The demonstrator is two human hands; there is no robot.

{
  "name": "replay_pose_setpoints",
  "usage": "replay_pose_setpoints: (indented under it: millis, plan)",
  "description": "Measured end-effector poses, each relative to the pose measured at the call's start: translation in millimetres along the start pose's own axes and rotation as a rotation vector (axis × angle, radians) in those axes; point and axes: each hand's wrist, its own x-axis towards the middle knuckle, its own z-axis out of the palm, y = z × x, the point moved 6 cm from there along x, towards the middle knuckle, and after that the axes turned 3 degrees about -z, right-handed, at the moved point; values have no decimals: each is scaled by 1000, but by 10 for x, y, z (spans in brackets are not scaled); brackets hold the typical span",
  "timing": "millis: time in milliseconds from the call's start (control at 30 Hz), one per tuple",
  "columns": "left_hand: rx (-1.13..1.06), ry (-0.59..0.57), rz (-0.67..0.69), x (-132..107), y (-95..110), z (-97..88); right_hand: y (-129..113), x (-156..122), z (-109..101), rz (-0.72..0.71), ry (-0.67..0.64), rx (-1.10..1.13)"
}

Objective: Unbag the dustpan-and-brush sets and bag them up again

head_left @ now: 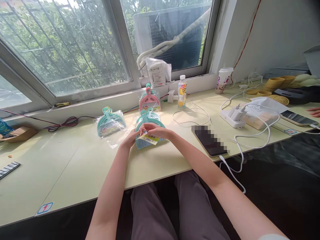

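A teal mini dustpan (140, 143) with a brush lies on the table in front of me. My left hand (130, 137) is closed around its left edge. My right hand (156, 129) reaches across its front, with curled fingers at a yellow-green label card (151, 138). The fingertips of both hands come close together at the card's left end and partly hide each other. Just behind is another teal dustpan handle (147, 113) in clear wrapping. To the left rests a wrapped teal dustpan set (110, 124). A pink dustpan set (150, 100) stands near the sill.
A phone (209, 140) with a white cable lies to my right, near the table edge. Beyond it are a charger block (233, 118), a drink bottle (182, 91) and a paper cup (223, 80). Another person's hand (314, 111) shows at far right. Bundled wires (63, 123) lie left.
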Motion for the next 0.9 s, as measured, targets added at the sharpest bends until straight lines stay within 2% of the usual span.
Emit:
replay_pose_setpoints:
  millis: [100, 200, 333, 467, 567, 667, 733, 800, 900]
  plan:
    - [-2, -8, -19, -15, 0, 36, 192, 26, -110, 34, 98, -115]
    - [-14, -5, -19, -22, -3, 26, 288, 13, -191, 34, 78, -298]
    - [-43, 19, 32, -22, 24, -27, 256, -21, -274, 5, 79, -497]
    - [-87, 37, 54, -17, 53, -42, 140, -45, -393, -9, 257, -727]
    - [-118, 122, 82, -20, 82, -97, 48, -85, -475, 121, 338, -1006]
    - [-152, 228, 120, -32, 111, -201, -20, -179, -589, 365, 380, -1199]
    - [-169, 284, 145, -37, 127, -275, 15, -253, -650, 523, 349, -1169]
    - [-181, 324, 154, -34, 130, -340, 114, -311, -689, 622, 295, -1046]
    - [-195, 362, 139, -21, 117, -404, 275, -333, -735, 619, 257, -801]
